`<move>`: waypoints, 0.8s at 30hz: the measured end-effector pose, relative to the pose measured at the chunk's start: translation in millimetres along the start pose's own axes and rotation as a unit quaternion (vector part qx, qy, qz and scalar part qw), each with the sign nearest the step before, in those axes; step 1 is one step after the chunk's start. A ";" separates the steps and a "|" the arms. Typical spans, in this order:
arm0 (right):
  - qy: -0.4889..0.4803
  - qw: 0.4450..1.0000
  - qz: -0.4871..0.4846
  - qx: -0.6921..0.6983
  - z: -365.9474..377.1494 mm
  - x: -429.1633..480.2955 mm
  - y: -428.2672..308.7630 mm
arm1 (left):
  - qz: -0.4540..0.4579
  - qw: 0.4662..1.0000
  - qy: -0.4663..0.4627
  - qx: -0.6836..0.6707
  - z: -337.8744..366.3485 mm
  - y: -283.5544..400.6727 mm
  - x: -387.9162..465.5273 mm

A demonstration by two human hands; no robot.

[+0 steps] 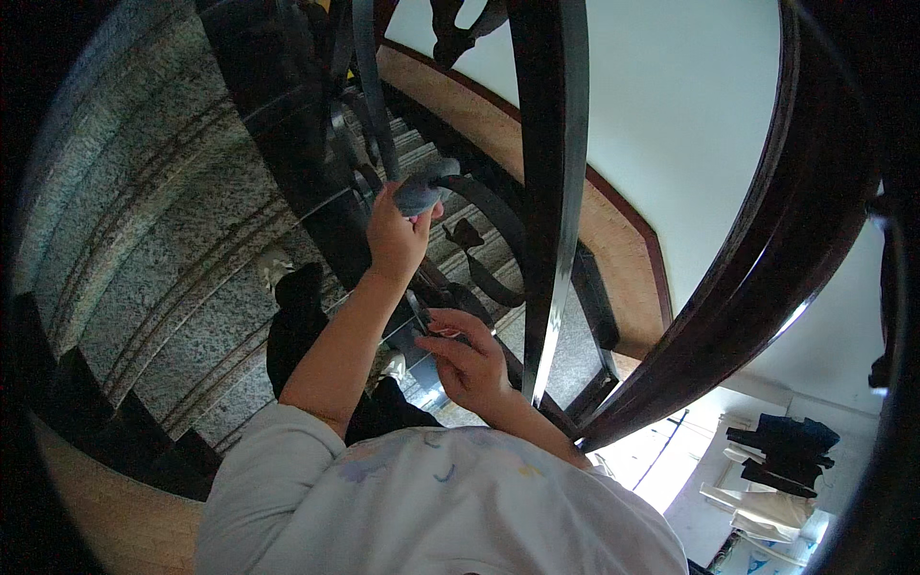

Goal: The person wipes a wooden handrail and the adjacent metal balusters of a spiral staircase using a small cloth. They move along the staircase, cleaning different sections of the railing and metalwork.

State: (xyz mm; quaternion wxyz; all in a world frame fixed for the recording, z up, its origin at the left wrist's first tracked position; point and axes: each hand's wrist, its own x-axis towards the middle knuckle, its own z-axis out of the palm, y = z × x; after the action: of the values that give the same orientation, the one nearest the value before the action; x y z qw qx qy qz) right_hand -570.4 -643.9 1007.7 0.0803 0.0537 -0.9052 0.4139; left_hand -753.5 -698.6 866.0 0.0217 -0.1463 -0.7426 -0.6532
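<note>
In the head view my left hand (399, 241) reaches up and grips a grey cloth (429, 188), which is wrapped against the end of a curled black metal strip (489, 205) of the stair railing. Lower and to the right is my right hand (467, 357), its thumb and fingers bent near a dark part of the railing. Whether those fingertips pinch something or only touch the metal cannot be told. A wide black upright bar (550, 180) of the railing stands just right of both hands.
Curved stone steps (215, 251) fan out on the left, with a shoe (273, 267) on one. More steps (417, 147) show beyond the railing. A thick dark handrail (726, 323) sweeps down the right side, before a white wall (668, 122). Clothes (783, 453) hang at lower right.
</note>
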 end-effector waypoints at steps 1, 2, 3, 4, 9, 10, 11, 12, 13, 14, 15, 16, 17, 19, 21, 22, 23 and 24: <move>-0.004 1.000 0.001 0.008 5.0 3.3 0.9 | -0.006 1.000 0.006 -0.013 0.7 -8.4 -5.9; 0.000 1.000 -0.009 0.021 11.4 6.9 2.3 | -0.039 0.999 -0.005 -0.025 4.6 -17.9 -9.4; -0.002 1.000 -0.015 0.019 16.4 10.4 3.1 | -0.054 0.997 -0.006 -0.047 8.5 -25.7 -13.4; -0.005 1.000 -0.020 0.021 21.1 13.6 3.9 | -0.085 0.992 -0.017 -0.088 9.7 -33.4 -18.7; -0.023 0.999 -0.038 0.016 31.0 27.0 5.3 | -0.153 0.976 -0.105 0.118 -2.4 -44.3 -26.3; -0.021 0.999 -0.041 0.005 32.5 30.9 7.5 | -0.154 0.973 -0.100 0.140 -8.0 -40.2 -22.5; -0.019 0.999 -0.049 -0.002 33.8 35.0 10.3 | -0.155 0.970 -0.094 0.163 -14.3 -33.9 -17.2; -0.020 0.999 -0.042 -0.008 36.1 39.2 13.1 | -0.122 0.983 -0.072 0.116 -21.5 -25.9 -12.1; -0.007 0.999 -0.046 -0.001 38.8 43.8 16.2 | -0.088 0.992 -0.050 0.069 -28.5 -16.8 -6.8; 0.001 0.999 -0.035 0.007 43.4 48.9 18.4 | -0.047 0.998 -0.033 0.016 -38.0 -8.2 -1.7; 0.013 0.999 -0.032 0.005 49.0 55.2 20.2 | 0.021 0.999 0.002 0.048 -48.4 -0.5 3.3; 0.026 0.999 -0.035 0.004 54.2 62.1 22.0 | 0.095 0.992 0.034 0.072 -58.1 6.4 7.3; 0.042 0.998 -0.047 -0.007 59.6 70.6 23.4 | 0.148 0.982 0.064 0.101 -64.9 12.0 11.6; 0.079 0.995 -0.051 -0.009 71.7 93.2 24.5 | -0.026 0.998 0.032 -0.048 -71.3 20.0 19.6; 0.114 0.993 -0.027 0.002 87.0 123.9 22.8 | -0.196 0.968 0.020 -0.154 -74.3 23.4 28.7; 0.124 0.992 -0.001 0.014 93.9 138.6 21.1 | -0.278 0.921 -0.019 -0.274 -75.3 22.6 38.2; 0.126 0.991 0.035 0.017 100.2 153.1 20.2 | -0.248 0.899 -0.028 -0.359 -79.2 22.3 43.8; 0.126 0.988 0.082 0.026 102.8 166.3 21.2 | -0.249 0.873 -0.045 -0.417 -83.8 22.5 48.5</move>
State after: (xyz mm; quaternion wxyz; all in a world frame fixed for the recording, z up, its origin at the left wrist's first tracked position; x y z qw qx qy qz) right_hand -747.4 -713.1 957.3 0.1582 -0.0715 -0.8783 0.4456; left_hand -807.6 -768.9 910.7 -0.2383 0.0186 -0.4134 -0.8786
